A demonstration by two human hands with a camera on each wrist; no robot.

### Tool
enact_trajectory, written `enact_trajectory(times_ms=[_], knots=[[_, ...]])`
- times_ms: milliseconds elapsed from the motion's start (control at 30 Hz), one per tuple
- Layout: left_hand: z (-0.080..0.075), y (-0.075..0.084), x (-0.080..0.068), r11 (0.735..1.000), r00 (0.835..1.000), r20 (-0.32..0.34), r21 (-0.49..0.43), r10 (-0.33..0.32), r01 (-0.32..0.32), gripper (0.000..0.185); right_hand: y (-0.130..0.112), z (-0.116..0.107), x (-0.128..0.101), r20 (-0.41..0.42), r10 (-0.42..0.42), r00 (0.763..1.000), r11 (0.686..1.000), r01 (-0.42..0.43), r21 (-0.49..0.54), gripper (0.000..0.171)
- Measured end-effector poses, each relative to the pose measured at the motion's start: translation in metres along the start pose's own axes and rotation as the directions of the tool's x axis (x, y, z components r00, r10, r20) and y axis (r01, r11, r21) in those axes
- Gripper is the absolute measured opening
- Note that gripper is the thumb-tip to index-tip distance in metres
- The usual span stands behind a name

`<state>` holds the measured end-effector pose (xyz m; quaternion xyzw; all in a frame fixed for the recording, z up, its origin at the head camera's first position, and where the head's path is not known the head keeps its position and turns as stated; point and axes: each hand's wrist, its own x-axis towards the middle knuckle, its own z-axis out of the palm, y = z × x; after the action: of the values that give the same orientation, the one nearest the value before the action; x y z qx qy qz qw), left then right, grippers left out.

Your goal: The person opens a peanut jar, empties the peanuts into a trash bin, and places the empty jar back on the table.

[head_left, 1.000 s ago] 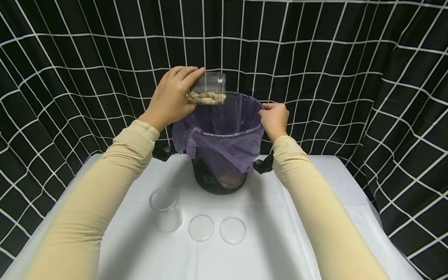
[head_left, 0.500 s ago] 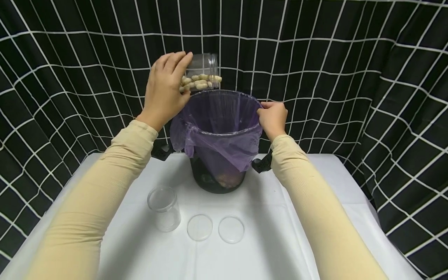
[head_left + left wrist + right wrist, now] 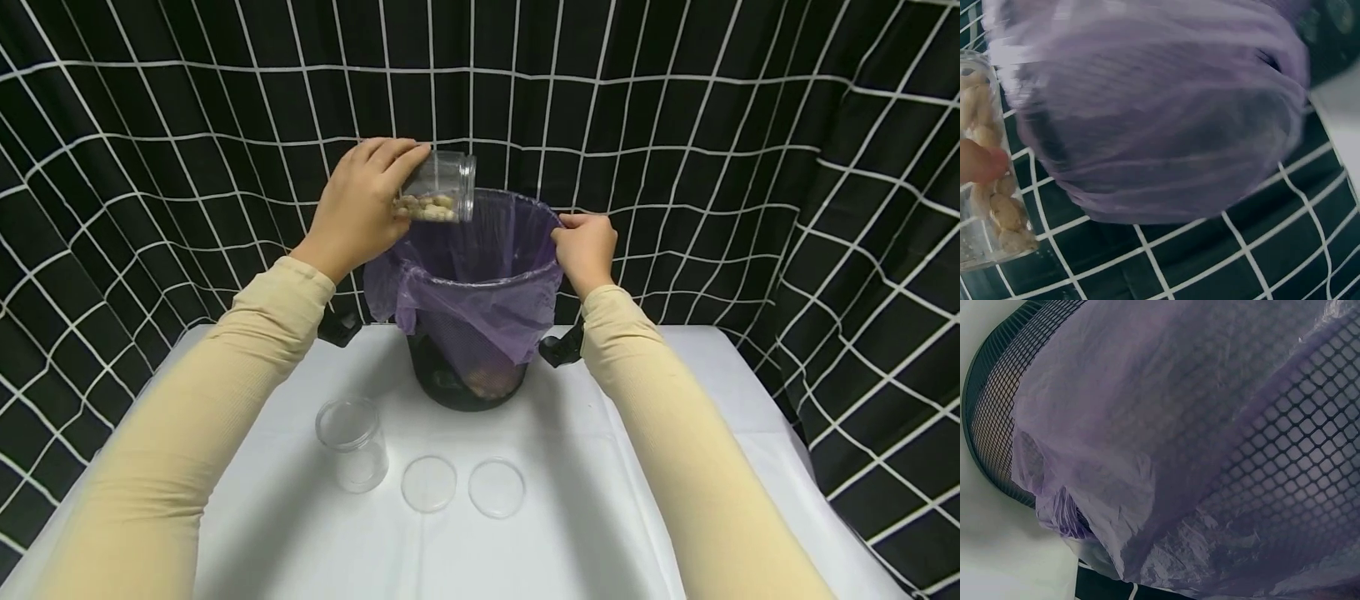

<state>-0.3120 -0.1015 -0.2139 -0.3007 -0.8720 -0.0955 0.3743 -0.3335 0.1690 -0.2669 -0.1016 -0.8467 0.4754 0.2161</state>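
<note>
My left hand point(image 3: 363, 204) grips a clear jar point(image 3: 448, 171) lying on its side, its mouth facing right above a bin. Unshelled peanuts point(image 3: 435, 210) lie along the jar's lower wall. In the left wrist view a digit presses the jar point(image 3: 972, 225) at the left edge, with peanuts point(image 3: 1007, 212) behind the clear wall. Below stands a dark mesh bin point(image 3: 438, 379) lined with a purple plastic bag point(image 3: 480, 312) folded over its rim. At the rim's right side my right hand point(image 3: 588, 250) pinches the bag's edge. Pale contents show blurrily through the bin's lower mesh.
A second clear jar point(image 3: 360, 454), uncapped, stands upright on the white-covered table point(image 3: 585, 517), front left of the bin. Two clear round lids point(image 3: 429, 483) lie flat beside it. A black curtain with a white grid point(image 3: 675, 167) hangs close behind the bin.
The left hand and jar rose slightly, then came back down over the bin. Peanuts that reached the jar's mouth half a second ago now sit further inside. The right hand has stayed put.
</note>
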Motion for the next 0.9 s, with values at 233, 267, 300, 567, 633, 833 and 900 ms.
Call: enact_trajectory(times_ms=[233, 267, 300, 567, 633, 833, 900], knots=[[-0.0023, -0.001, 0.0001, 1.0, 0.999, -0.052, 0.022, -0.004, 0.005, 0.071, -0.0009, 0.0009, 0.0008, -0.001, -0.002, 1.0, 1.0, 0.002, 0.002, 0.034], [-0.0021, -0.0012, 0.0004, 1.0, 0.998, -0.064, 0.025, -0.005, 0.006, 0.071, -0.0008, 0.0009, 0.0012, -0.003, -0.006, 1.0, 1.0, 0.006, 0.001, 0.034], [-0.0018, -0.0011, 0.0005, 1.0, 0.998, -0.067, 0.026, -0.003, 0.005, 0.071, -0.0006, 0.0011, 0.0015, -0.003, -0.005, 1.0, 1.0, 0.005, -0.001, 0.034], [0.0036, -0.0002, -0.0024, 0.999, 0.999, -0.042, 0.021, 0.029, -0.028, 0.07, 0.0017, 0.0029, 0.0004, -0.001, 0.004, 1.0, 1.0, -0.004, 0.014, 0.034], [0.005, -0.0002, -0.0024, 0.999, 0.998, -0.059, 0.038, 0.037, -0.035, 0.07, 0.0016, 0.0029, 0.0001, -0.002, -0.006, 1.0, 1.0, 0.006, 0.018, 0.034], [0.0073, 0.0005, -0.0046, 0.994, 0.994, 0.047, 0.053, 0.095, -0.097, 0.071, 0.0013, 0.0018, 0.0006, -0.002, -0.002, 1.0, 1.0, 0.002, 0.018, 0.034], [0.0073, -0.0003, -0.0038, 0.994, 0.995, 0.036, 0.057, 0.09, -0.092, 0.071, 0.0011, 0.0013, 0.0017, -0.004, -0.001, 1.0, 1.0, 0.001, 0.012, 0.035]])
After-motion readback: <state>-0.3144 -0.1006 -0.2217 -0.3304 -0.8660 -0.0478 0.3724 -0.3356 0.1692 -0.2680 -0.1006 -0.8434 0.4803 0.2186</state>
